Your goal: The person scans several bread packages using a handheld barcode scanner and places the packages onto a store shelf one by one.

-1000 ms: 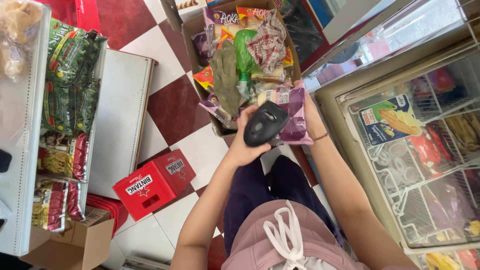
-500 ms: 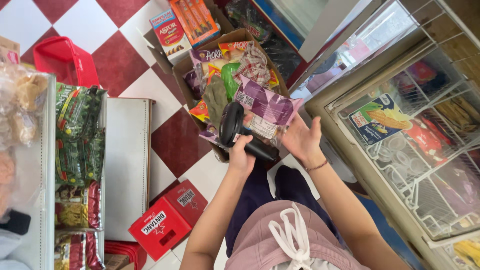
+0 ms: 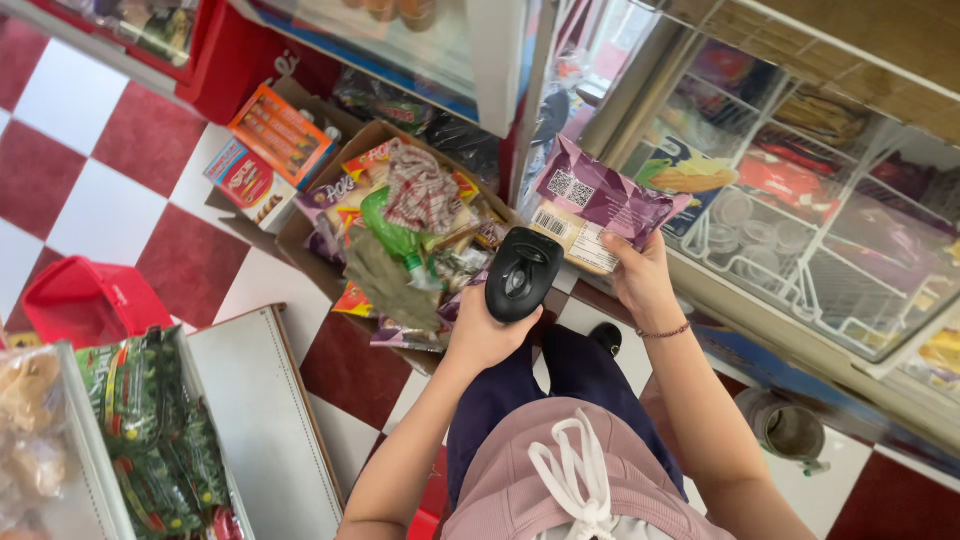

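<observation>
**Scanning a purple snack bag**

The left hand (image 3: 480, 335) grips a black scanner (image 3: 522, 272). The right hand (image 3: 640, 282) holds up a purple snack bag (image 3: 598, 200), just beside it, bar code showing. It helps to keep the bag flat and steady. Below sits a cardboard box (image 3: 300, 232) full of snacks on the checkered floor (image 3: 90, 150).

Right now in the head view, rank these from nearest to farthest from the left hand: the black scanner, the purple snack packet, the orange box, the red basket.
1. Black scanner: held in the left hand.
2. Purple snack packet: just right, held by the right hand.
3. Orange box: upper left, on the floor.
4. Red basket: far left.
</observation>
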